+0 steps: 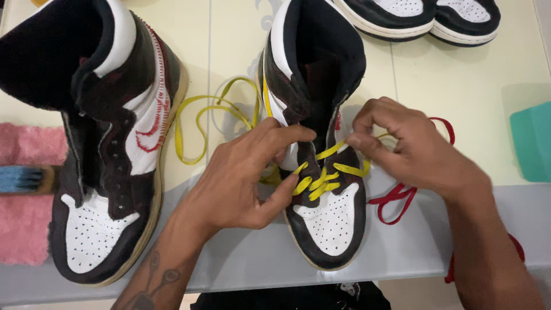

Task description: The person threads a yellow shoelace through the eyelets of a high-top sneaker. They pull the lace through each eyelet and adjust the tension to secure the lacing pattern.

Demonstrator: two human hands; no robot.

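As we look down at the pale table (pixel 459 86), we see a tall shoe (pixel 321 172) in black, dark brown and white standing in the middle, with its toe toward us. A yellow lace (pixel 318 182) crosses the lowest holes of this shoe. Our left hand (pixel 241 178) rests against the left side of the shoe, and its thumb and first finger are pressed together, pinching the yellow lace near the low holes. Our right hand (pixel 407 146) is on the right side of the shoe, and its fingers are curled and pinching the other end of the yellow lace just beside the holes. The loose part of the yellow lace loops on the table to the left of the shoe. A red lace (pixel 396 198) lies on the table under our right hand. Another tall shoe (pixel 109 149) of the same colors stands at the left with no lace in it. A pink cloth (pixel 26 218) and a brush (pixel 26 179) lie at the far left. Two more shoes (pixel 425 17) sit at the top edge. Something green (pixel 532 140) is at the right edge.
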